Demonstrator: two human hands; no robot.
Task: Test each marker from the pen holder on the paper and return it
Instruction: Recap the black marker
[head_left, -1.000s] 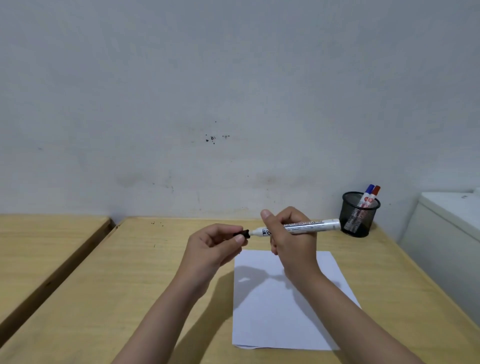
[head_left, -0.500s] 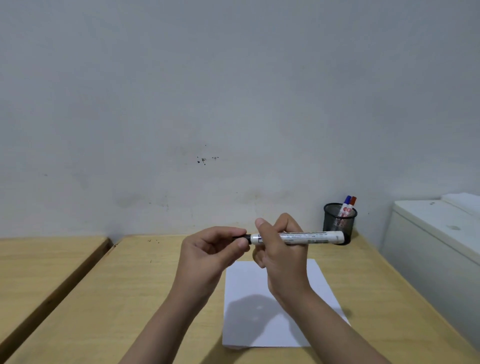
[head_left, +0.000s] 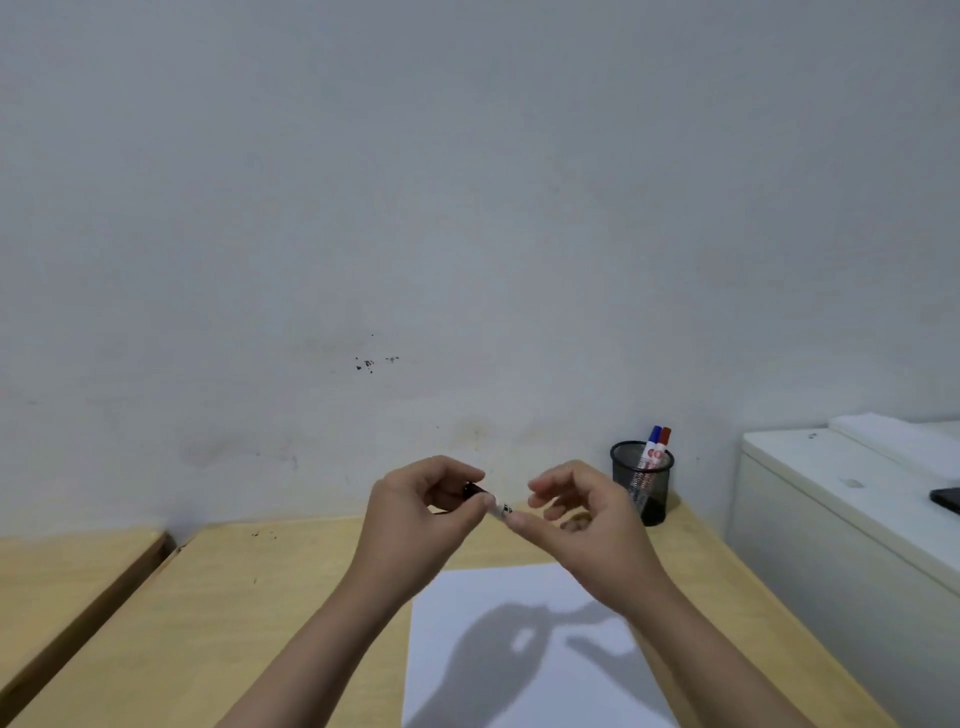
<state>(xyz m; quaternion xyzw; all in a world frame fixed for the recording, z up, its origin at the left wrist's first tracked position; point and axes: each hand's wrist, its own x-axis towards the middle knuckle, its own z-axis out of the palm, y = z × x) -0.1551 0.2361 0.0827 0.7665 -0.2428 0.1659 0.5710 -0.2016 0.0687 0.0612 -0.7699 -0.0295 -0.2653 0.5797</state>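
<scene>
My left hand (head_left: 410, 519) and my right hand (head_left: 592, 540) meet above the far end of a white sheet of paper (head_left: 467, 603). Between them is a white marker (head_left: 500, 508) with a black cap (head_left: 472, 490). The left fingers pinch the capped end. My right thumb and fingertips touch the barrel, most of which is hidden behind that hand. A black mesh pen holder (head_left: 655, 493) stands at the back right of the table, just behind my right hand. A blue-capped marker (head_left: 655, 434) and a red-capped marker (head_left: 666, 435) stand in it.
The paper lies on a light wooden table (head_left: 260, 597) against a grey wall. A second wooden table (head_left: 62, 571) adjoins on the left across a gap. A white cabinet (head_left: 831, 519) stands to the right, with a dark flat object (head_left: 946, 500) on top.
The black cap, held apart from the tip a second ago, now sits on the marker. The marker has turned from sideways to end-on, and my right fingers have loosened. The view has tilted up.
</scene>
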